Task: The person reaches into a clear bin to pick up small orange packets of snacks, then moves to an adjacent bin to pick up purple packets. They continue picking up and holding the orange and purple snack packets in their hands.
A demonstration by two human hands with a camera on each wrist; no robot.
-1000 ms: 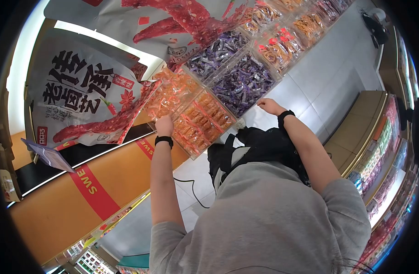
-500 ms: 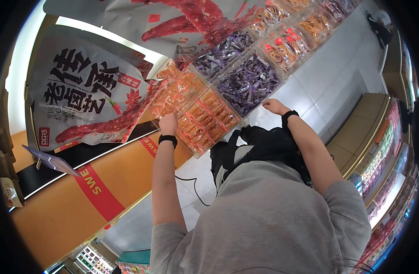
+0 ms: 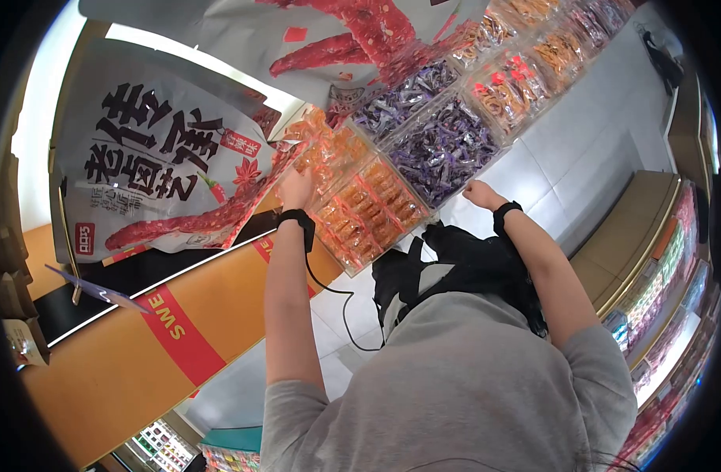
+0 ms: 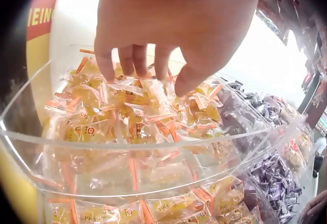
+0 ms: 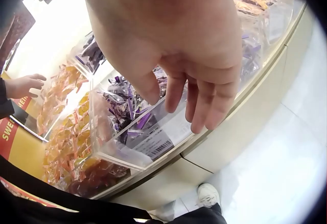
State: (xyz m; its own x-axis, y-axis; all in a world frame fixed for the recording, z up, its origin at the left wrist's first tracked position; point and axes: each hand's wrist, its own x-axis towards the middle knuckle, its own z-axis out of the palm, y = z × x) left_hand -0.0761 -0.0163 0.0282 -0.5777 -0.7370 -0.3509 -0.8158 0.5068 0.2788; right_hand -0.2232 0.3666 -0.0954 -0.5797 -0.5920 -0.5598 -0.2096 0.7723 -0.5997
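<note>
My left hand [image 3: 297, 189] reaches over the back bin of orange-and-clear wrapped snacks [image 4: 138, 106]. In the left wrist view its fingers [image 4: 163, 60] point down, spread a little, with the tips right at the top packets. Nothing shows pinched between thumb and fingers. My right hand [image 5: 173, 55] hangs at the front edge of the clear bin of purple-wrapped sweets [image 3: 443, 149], its fingers loosely bent and holding nothing. A barcode label [image 5: 158, 144] sits on that bin's front wall, below the right fingers. Both wrists wear black bands.
More snack bins [image 3: 510, 90] continue along the counter at the far right. Large grey printed bags [image 3: 156, 157] stand behind the bins. An orange counter side [image 3: 124, 354] runs on the left, and a stocked shelf [image 3: 659, 275] stands on the right. A black cable [image 3: 337, 291] hangs by the left forearm.
My left hand has moved forward, farther over the back bin of orange-wrapped snacks. The right hand stays by the purple sweets' front edge. The whole head view has shifted slightly.
</note>
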